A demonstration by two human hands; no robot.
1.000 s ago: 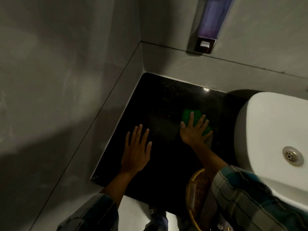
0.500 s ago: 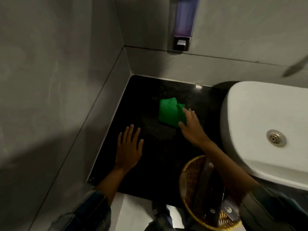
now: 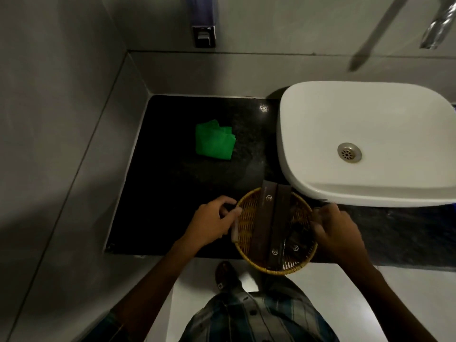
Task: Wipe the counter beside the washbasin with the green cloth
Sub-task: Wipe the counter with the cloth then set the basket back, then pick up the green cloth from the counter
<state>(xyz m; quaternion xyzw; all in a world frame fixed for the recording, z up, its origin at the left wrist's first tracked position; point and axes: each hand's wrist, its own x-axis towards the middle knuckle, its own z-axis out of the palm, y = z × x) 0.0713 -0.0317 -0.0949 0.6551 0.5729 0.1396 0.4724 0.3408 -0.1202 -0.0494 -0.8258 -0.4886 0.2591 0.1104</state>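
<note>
The green cloth (image 3: 214,141) lies loosely folded on the black counter (image 3: 172,183), left of the white washbasin (image 3: 365,144), with no hand on it. Both hands are at the counter's front edge, on a round wicker basket (image 3: 249,218). My left hand (image 3: 213,224) grips the basket's left rim. My right hand (image 3: 338,229) is closed on its right rim. Long brown packets (image 3: 270,225) lie in the basket.
Grey tiled walls close off the counter at the left and back. A soap dispenser (image 3: 203,28) hangs on the back wall and a chrome tap (image 3: 438,28) shows at the top right. The basin's front overhangs the counter beside the basket.
My right hand has let go of the green cloth and my left hand has lifted off the counter. Both have come back to the basket's rim. The view has shifted right.
</note>
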